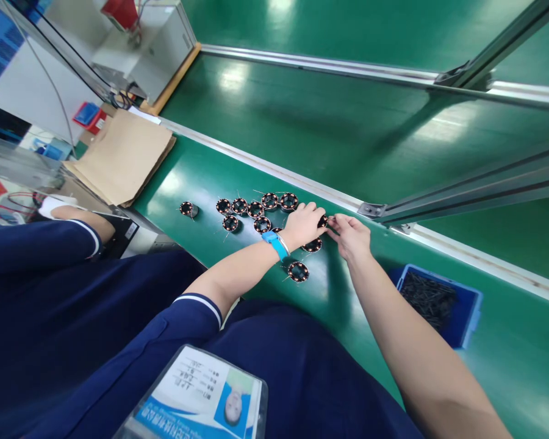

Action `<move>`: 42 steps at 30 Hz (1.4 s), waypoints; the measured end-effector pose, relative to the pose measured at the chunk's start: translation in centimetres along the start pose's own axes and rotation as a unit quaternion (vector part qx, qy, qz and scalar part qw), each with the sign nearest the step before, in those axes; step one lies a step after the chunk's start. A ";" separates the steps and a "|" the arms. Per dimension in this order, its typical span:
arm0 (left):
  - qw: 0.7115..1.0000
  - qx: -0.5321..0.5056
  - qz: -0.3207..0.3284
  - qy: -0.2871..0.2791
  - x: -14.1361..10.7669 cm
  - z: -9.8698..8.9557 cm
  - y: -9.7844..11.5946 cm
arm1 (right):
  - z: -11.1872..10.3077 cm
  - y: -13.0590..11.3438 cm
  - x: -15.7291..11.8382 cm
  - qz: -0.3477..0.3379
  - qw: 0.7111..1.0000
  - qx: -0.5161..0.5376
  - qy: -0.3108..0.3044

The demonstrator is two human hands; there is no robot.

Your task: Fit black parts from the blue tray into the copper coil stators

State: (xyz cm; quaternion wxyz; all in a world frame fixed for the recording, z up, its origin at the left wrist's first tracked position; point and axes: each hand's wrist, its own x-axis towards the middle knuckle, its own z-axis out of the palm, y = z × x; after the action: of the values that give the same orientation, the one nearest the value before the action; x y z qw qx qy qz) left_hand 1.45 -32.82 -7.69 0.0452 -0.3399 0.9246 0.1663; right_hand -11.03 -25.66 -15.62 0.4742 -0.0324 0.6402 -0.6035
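My left hand (304, 226), with a blue band at the wrist, is closed round a black ring-shaped coil part (322, 221) with copper windings. At its right side, my right hand (350, 235) pinches something thin, which looks like a wire end of that part. Several similar coil rings stand on the green table to the left of my hands, among them one at the back (288, 202). Another ring (312, 245) sits just below my hands, and one more (297, 272) lies nearer to me. A single ring (189, 210) stands apart at the left.
A blue bin (473, 311) of thin black pieces stands at the right. Cardboard sheets (123, 152) lie at the left end. A metal rail (265, 169) runs behind the rings. Another person's arm (85, 222) is at the far left.
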 end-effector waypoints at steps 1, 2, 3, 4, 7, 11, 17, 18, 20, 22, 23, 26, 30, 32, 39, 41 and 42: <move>1.000 0.000 0.000 0.000 0.0 0.0 0.0 | 0.0 0.0 0.0 0.001 1.000 0.003 0.000; 1.000 -0.001 0.000 0.000 0.0 0.0 0.0 | 0.1 0.0 -0.1 0.001 1.000 0.006 -0.001; 1.000 -0.001 0.001 0.000 0.0 0.0 0.0 | 0.1 0.0 -0.1 0.002 1.000 0.009 -0.001; 1.000 -0.001 0.001 0.000 0.0 0.0 0.0 | 0.1 0.0 -0.1 0.003 1.000 0.012 -0.001; 1.000 -0.002 0.002 0.000 0.0 0.0 0.0 | 0.2 0.0 0.0 0.006 1.000 0.017 0.003; 1.000 -0.002 0.002 0.001 0.0 0.0 0.0 | 0.2 0.2 0.1 0.002 1.000 0.018 0.003; 1.000 -0.003 0.003 0.001 0.0 0.1 -0.1 | 0.1 0.1 0.0 0.002 1.000 0.016 -0.001; 1.000 -0.003 0.003 0.001 0.0 0.1 -0.1 | 0.1 0.1 0.0 0.005 1.000 0.016 0.000; 1.000 -0.003 0.003 0.002 0.0 0.1 -0.1 | 0.1 0.1 0.0 0.009 1.000 0.016 0.002; 1.000 -0.002 0.004 0.003 0.1 0.2 -0.1 | 0.1 0.1 0.0 0.010 1.000 0.015 0.003; 1.000 -0.002 0.004 0.003 0.1 0.2 -0.1 | 0.1 0.1 0.0 0.009 1.000 0.014 0.002; 1.000 -0.002 0.005 0.004 0.1 0.2 -0.1 | -0.1 0.2 0.0 0.004 1.000 0.008 -0.001; 1.000 -0.002 0.005 0.005 0.1 0.2 -0.1 | 0.0 0.5 0.3 -0.017 1.000 -0.015 -0.003; 1.000 -0.001 0.004 0.004 0.1 0.2 -0.1 | 0.1 0.7 0.4 -0.036 0.999 -0.037 -0.002; 1.000 0.001 0.003 0.003 0.0 0.1 -0.1 | -0.2 1.2 0.3 -0.155 0.973 -0.168 -0.012; 1.000 0.000 0.004 0.003 0.1 0.2 -0.1 | -0.7 1.0 -0.1 -0.201 0.956 -0.211 -0.021; 1.000 0.000 0.005 0.003 0.1 0.2 -0.1 | -0.9 0.9 -0.4 -0.224 0.946 -0.232 -0.026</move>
State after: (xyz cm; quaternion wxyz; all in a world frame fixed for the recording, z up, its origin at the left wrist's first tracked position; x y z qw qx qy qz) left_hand 1.49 -32.88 -7.98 0.0413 -0.3362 0.9262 0.1658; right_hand -10.95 -24.47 -16.30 0.3230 -0.2998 0.7261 -0.5277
